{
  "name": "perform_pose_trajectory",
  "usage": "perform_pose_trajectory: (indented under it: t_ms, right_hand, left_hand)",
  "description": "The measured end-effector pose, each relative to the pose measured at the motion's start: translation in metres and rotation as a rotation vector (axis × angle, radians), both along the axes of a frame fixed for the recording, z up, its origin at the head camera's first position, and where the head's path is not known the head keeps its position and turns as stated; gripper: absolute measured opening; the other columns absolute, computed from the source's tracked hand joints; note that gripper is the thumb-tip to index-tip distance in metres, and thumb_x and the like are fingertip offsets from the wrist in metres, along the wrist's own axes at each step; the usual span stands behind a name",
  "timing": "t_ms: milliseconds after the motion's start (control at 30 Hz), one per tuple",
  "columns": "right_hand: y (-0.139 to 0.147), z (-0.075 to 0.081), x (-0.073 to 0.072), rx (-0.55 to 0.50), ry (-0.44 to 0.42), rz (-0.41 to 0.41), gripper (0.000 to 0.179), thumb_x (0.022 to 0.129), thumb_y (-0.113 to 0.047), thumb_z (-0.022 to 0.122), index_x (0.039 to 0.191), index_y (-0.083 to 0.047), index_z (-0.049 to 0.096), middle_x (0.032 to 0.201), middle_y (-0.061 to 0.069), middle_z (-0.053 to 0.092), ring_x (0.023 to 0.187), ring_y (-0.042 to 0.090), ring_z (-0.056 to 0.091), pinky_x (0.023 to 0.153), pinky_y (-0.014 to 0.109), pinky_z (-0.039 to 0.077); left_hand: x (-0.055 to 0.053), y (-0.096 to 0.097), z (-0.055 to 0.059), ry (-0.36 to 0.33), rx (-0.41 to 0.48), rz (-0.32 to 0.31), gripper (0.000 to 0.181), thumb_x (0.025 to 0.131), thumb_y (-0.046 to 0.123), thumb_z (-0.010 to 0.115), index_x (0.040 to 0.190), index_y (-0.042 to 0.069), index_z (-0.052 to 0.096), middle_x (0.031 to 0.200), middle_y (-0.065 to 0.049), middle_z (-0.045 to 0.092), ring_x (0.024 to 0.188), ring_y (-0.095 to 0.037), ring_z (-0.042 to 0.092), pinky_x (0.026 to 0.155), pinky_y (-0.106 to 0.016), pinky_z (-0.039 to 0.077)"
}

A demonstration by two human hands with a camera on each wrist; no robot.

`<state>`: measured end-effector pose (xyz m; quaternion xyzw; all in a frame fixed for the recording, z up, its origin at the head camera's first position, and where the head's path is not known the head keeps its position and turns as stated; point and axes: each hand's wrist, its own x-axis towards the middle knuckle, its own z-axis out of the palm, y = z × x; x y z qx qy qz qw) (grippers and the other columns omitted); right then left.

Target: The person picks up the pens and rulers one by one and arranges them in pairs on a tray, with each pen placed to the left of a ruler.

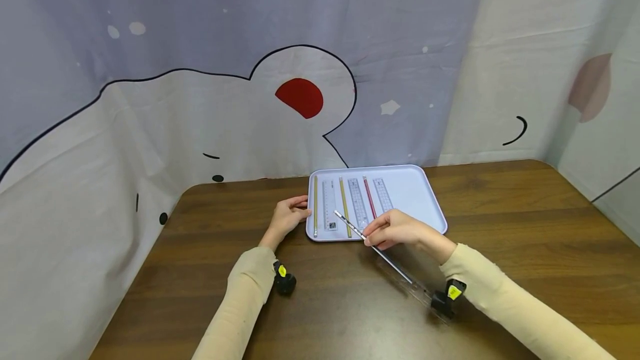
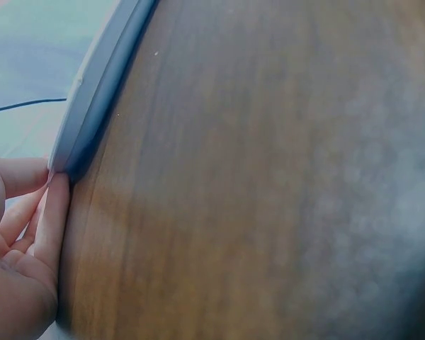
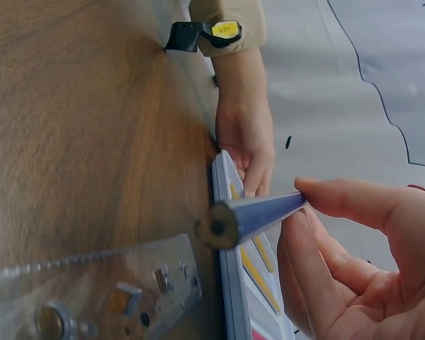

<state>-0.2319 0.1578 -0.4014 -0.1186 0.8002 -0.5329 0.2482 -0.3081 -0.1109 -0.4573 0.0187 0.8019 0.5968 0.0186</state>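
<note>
My left hand pinches the left rim of a white tray; in the left wrist view, thumb and fingers meet at the tray edge. Between the thumb and fingers of my right hand is a silver-looking pencil, held slanting above the tray's front edge. Its sharpened end looms blurred in the right wrist view. From left to right, the tray bears a yellow pencil, a clear ruler, another yellow pencil, a second ruler, a red pencil and a third ruler.
A clear plastic strip, apparently a ruler, lies on the brown wooden table below my right hand. The right part of the tray is bare. A printed curtain hangs behind the table's back edge.
</note>
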Motion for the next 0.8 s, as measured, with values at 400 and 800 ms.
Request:
perform_pose_trajectory:
  t_ms: [400,800]
  right_hand:
    - [0.014,0.002,-0.007,0.009,0.004,-0.043,0.036,0.074,-0.013,0.069,0.103,0.006,0.063,0.075,-0.005,0.067,0.067,0.004,0.058,0.066,0.023,0.055]
    - [0.024,0.003,-0.015,0.027,-0.005,-0.070,0.037,0.074,-0.013,0.068,0.104,0.007,0.063,0.074,-0.006,0.067,0.065,0.003,0.058,0.064,0.020,0.055]
  left_hand:
    - [0.000,-0.002,-0.002,-0.001,0.000,0.003,0.043,0.078,0.001,0.066,0.120,0.002,0.057,0.112,-0.018,0.062,0.083,-0.012,0.062,0.075,-0.028,0.056]
    - [-0.001,-0.002,-0.002,-0.001,-0.006,0.004,0.043,0.078,0.002,0.067,0.119,0.003,0.058,0.111,-0.017,0.062,0.085,-0.013,0.062,0.075,-0.028,0.056]
